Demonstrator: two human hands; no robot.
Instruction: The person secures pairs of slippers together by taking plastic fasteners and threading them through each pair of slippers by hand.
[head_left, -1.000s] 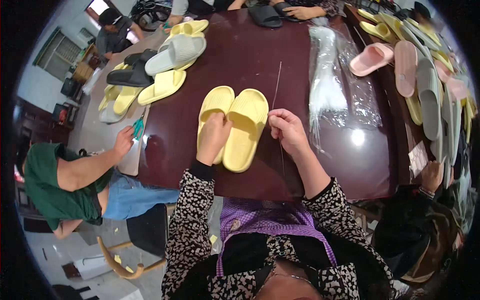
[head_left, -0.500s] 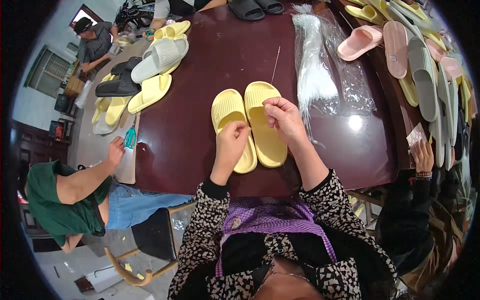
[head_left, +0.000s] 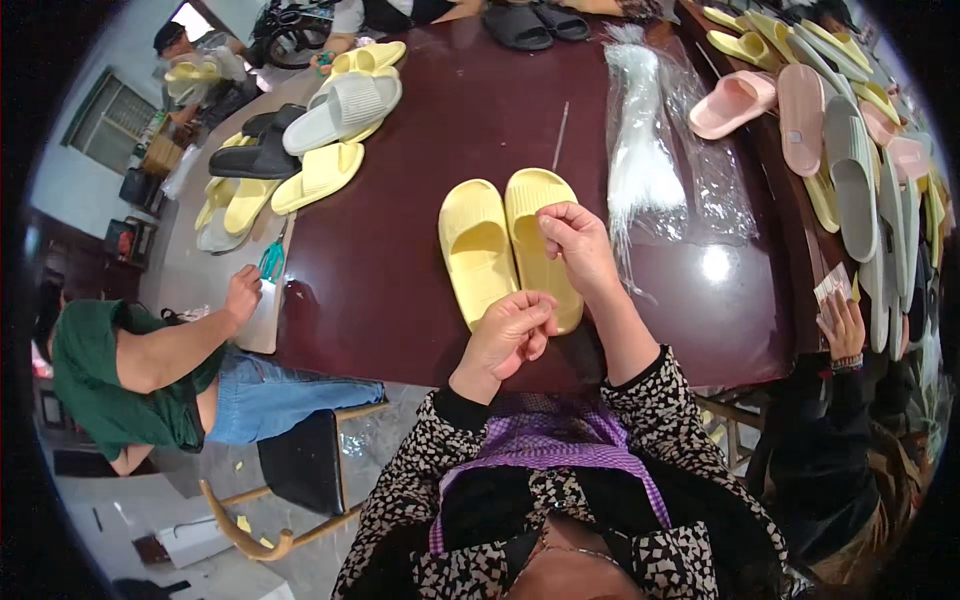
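Hands over paired yellow slippers (head_left: 510,250), left hand (head_left: 510,335) loosely curled at heels, right hand (head_left: 578,245) pinched shut above the near slipper's strap.

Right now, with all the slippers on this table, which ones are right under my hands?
The yellow pair side by side at the table's near edge. Your right hand rests on the right-side slipper, your left hand at their heels. The other slippers lie along the far and side edges.

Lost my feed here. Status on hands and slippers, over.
Left hand pinched shut at the heel end of the pair of yellow foam slippers. Right hand pinched over them. Nothing blocking.
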